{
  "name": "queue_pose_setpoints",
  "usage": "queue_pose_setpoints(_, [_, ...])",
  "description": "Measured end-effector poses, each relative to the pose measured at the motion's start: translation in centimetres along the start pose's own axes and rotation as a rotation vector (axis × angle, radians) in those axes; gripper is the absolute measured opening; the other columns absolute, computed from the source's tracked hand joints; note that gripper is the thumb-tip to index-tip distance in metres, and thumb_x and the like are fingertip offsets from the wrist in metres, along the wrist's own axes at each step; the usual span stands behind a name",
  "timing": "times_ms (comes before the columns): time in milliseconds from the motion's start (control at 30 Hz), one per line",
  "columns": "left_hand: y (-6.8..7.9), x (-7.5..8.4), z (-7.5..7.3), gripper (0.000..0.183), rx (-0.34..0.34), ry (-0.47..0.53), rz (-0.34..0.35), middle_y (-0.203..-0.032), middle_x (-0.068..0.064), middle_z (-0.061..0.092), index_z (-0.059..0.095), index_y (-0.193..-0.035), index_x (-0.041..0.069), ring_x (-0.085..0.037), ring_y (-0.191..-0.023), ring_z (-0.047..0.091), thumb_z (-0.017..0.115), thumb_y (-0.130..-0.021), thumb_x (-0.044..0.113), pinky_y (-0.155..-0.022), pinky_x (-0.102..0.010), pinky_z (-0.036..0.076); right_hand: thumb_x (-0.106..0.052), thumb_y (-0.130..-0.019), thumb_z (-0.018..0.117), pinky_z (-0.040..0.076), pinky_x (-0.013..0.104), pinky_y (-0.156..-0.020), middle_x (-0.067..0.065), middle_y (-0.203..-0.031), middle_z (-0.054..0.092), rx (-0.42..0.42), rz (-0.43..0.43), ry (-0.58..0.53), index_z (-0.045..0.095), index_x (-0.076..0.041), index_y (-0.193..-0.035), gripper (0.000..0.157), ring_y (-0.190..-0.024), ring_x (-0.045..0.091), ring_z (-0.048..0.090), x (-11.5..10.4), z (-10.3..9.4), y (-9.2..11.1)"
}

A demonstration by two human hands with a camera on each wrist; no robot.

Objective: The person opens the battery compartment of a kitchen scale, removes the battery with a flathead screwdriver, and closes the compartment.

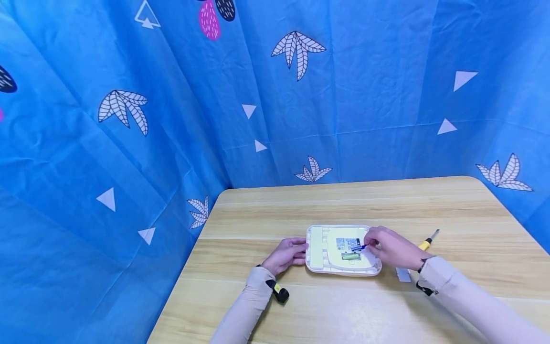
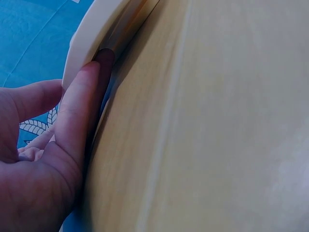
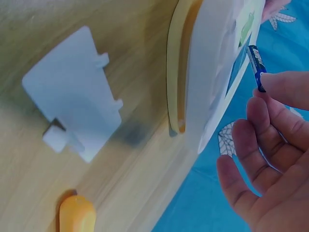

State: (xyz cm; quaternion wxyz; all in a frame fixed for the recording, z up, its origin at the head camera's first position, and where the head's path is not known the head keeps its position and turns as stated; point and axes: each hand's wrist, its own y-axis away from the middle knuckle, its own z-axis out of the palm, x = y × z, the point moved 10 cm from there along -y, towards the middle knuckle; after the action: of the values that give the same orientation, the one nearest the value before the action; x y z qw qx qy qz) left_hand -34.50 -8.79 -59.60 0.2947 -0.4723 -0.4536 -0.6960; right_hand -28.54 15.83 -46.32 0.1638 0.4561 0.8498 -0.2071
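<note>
A white rectangular device (image 1: 316,248) with rounded corners lies on the table, a printed label and a small battery compartment on its upturned face. My left hand (image 1: 289,253) grips its left edge; in the left wrist view, thumb and fingers (image 2: 72,116) lie on either side of the rim. Between thumb and forefinger, my right hand (image 1: 393,246) pinches a blue battery (image 3: 256,67) over the compartment. A green battery (image 1: 351,256) sits in the compartment. Nearest the right hand on the table is a white battery cover (image 3: 72,92) with small tabs.
Beyond the right wrist lies a yellow-handled screwdriver (image 1: 425,244), its tip pointing away. The light wooden table (image 1: 266,210) runs back to a blue patterned cloth (image 1: 365,95) hanging behind and at both sides.
</note>
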Motion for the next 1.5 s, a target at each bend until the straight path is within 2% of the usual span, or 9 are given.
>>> queue_pose_setpoints(300, [0.0, 0.0, 0.0, 0.044, 0.003, 0.000, -0.001, -0.096, -0.004, 0.076, 0.052, -0.142, -0.008, -0.009, -0.075, 0.074, 0.062, -0.102, 0.009, -0.072, -0.021, 0.066, -0.002, -0.089, 0.074, 0.062, 0.030, -0.076, -0.005, -0.091, 0.070, 0.029, 0.018, 0.019, 0.074, -0.011, -0.093, 0.009, -0.086, 0.007, 0.062, 0.8, -1.5, 0.2])
queue_pose_setpoints(567, [-0.1, -0.2, -0.2, 0.045, 0.009, -0.002, -0.004, -0.100, -0.005, 0.076, 0.053, -0.142, -0.007, -0.009, -0.076, 0.074, 0.063, -0.102, 0.010, -0.073, -0.022, 0.066, -0.004, -0.091, 0.071, 0.056, 0.024, -0.071, -0.007, -0.088, 0.066, 0.012, 0.102, 0.031, 0.074, -0.011, -0.093, 0.008, -0.082, 0.006, 0.056, 3.0, -2.3, 0.6])
queue_pose_setpoints(833, [-0.1, -0.3, -0.1, 0.044, 0.006, 0.002, 0.000, -0.094, -0.002, 0.075, 0.053, -0.142, -0.007, -0.008, -0.075, 0.073, 0.062, -0.102, 0.009, -0.070, -0.020, 0.066, -0.005, -0.092, 0.071, 0.053, 0.023, -0.067, -0.005, -0.087, 0.066, 0.034, 0.131, 0.051, 0.074, -0.008, -0.095, 0.005, -0.080, 0.007, 0.056, 4.5, -3.5, 0.9])
queue_pose_setpoints(1067, [-0.1, -0.2, -0.2, 0.046, 0.005, -0.002, 0.002, -0.098, -0.005, 0.076, 0.053, -0.142, -0.007, -0.009, -0.076, 0.074, 0.063, -0.102, 0.010, -0.073, -0.022, 0.066, -0.006, -0.090, 0.072, 0.053, 0.024, -0.065, -0.005, -0.085, 0.066, 0.066, 0.129, 0.078, 0.074, -0.006, -0.094, 0.004, -0.078, 0.006, 0.055, 5.7, -4.4, 1.1])
queue_pose_setpoints(1500, [0.2, -0.1, 0.0, 0.045, 0.001, 0.003, 0.006, -0.100, -0.006, 0.077, 0.052, -0.142, -0.008, -0.009, -0.075, 0.074, 0.063, -0.101, 0.009, -0.074, -0.023, 0.067, -0.006, -0.089, 0.071, 0.046, 0.022, -0.062, -0.003, -0.082, 0.065, 0.077, 0.181, 0.122, 0.073, -0.005, -0.094, 0.005, -0.073, 0.009, 0.053, 9.0, -5.2, 1.6])
